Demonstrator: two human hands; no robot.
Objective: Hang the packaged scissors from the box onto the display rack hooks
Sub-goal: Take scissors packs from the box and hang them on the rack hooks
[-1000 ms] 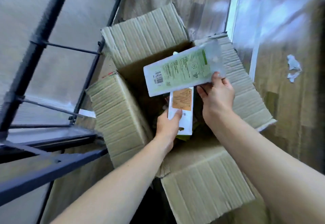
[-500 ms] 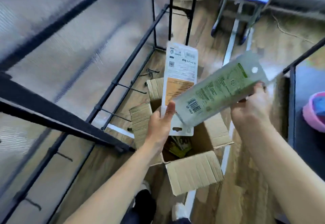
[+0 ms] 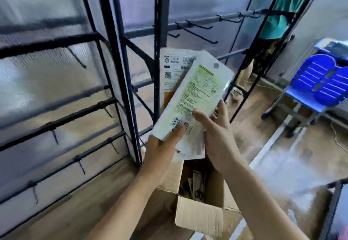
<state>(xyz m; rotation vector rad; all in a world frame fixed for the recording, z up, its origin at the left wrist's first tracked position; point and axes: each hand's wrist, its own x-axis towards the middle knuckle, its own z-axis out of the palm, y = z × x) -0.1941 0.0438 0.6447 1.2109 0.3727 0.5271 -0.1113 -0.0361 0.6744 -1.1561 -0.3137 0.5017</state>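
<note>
Two flat scissor packages are held up in front of the black display rack (image 3: pixel 156 55). The green-printed package (image 3: pixel 195 96) lies in front, its hang hole at the upper end. A white and orange package (image 3: pixel 172 70) sits behind it. My left hand (image 3: pixel 162 151) grips the lower ends of both, thumb on the barcode. My right hand (image 3: pixel 216 132) holds the green package's right edge, thumb on its face. Bare hooks (image 3: pixel 199 32) jut from the rail above. The open cardboard box (image 3: pixel 197 215) below holds more packages.
A second rack section with small hooks (image 3: pixel 75 58) stands at the left before a translucent wall. A blue plastic chair (image 3: pixel 318 87) is at the right. Green cloth (image 3: pixel 278 21) hangs by the rack's right post. Wooden floor surrounds the box.
Both hands have lifted the two packages from over the box up toward the rack. The packages now overlap, with the left hand gripping both. The view has swung upward to the hooks.
</note>
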